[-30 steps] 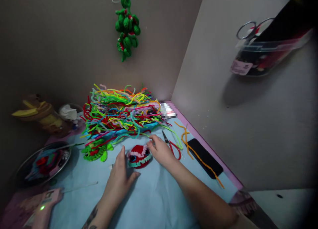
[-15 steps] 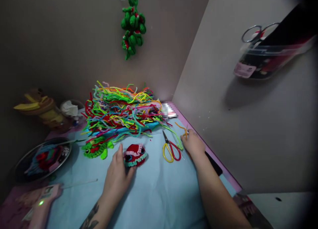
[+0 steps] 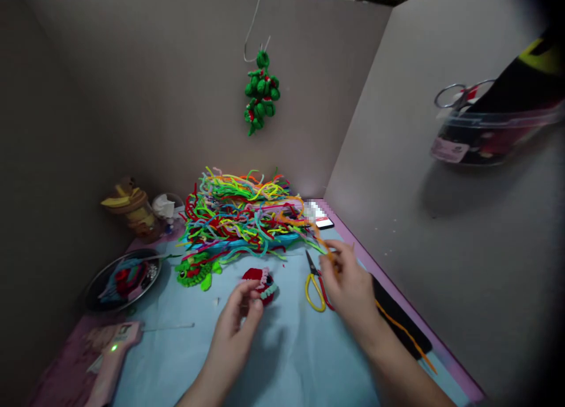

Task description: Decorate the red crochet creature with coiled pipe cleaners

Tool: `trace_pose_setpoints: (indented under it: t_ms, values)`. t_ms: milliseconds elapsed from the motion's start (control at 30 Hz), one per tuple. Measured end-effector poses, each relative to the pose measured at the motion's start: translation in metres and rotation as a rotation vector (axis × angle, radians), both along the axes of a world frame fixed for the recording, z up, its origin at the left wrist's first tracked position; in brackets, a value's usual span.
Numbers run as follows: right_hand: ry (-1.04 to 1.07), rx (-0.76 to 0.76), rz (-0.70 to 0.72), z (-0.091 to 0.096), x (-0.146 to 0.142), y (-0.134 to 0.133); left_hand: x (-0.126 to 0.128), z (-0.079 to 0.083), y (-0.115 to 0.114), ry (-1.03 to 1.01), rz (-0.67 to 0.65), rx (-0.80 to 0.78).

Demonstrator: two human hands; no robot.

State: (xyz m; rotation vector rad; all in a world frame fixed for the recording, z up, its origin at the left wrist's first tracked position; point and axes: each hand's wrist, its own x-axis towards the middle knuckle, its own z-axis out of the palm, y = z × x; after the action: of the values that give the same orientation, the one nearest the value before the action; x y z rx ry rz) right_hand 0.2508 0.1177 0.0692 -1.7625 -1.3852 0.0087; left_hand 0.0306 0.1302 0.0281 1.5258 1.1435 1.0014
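My right hand (image 3: 353,283) is raised over the right side of the cloth, its fingers closed on a strand of orange yarn (image 3: 322,240). One end of the strand reaches toward the yarn pile, and another stretch trails behind the wrist. Beside this hand lie scissors (image 3: 314,292) with one yellow and one red handle, the red one partly covered. My left hand (image 3: 236,324) hovers in front of a small red crocheted piece (image 3: 253,275) with pink and mint ruffles. Its fingers are curved, apart from the thumb, and nothing shows in them.
A heap of colourful yarn ends (image 3: 238,218) fills a blue tray at the back. A green crocheted figure (image 3: 194,271), a metal bowl (image 3: 152,271) and a pink glue gun (image 3: 115,351) are at left. A black phone-like slab (image 3: 397,318) lies along the right edge.
My right hand has lifted, drawing the orange yarn up with it. My left hand has come off the side of the red piece toward me. The view has tilted up.
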Motion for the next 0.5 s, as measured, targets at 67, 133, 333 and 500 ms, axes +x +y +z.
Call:
trace_pose_setpoints:
  t_ms: [67, 133, 333, 500]
  values:
    - [0.061, -0.045, 0.268, 0.008, -0.025, 0.003, 0.01, 0.02, 0.009, -0.21, -0.084, -0.159]
    - [0.126, -0.117, 0.453, 0.014, -0.047, 0.012, 0.016, 0.039, 0.031, -0.384, 0.039, -0.116]
    - [0.169, -0.171, 0.752, 0.036, -0.068, 0.055, -0.006, 0.087, 0.087, -0.412, 0.109, 0.224]
    - [0.096, 0.115, 0.687, 0.051, -0.051, 0.063, -0.025, 0.092, 0.079, 0.328, -0.131, 0.429]
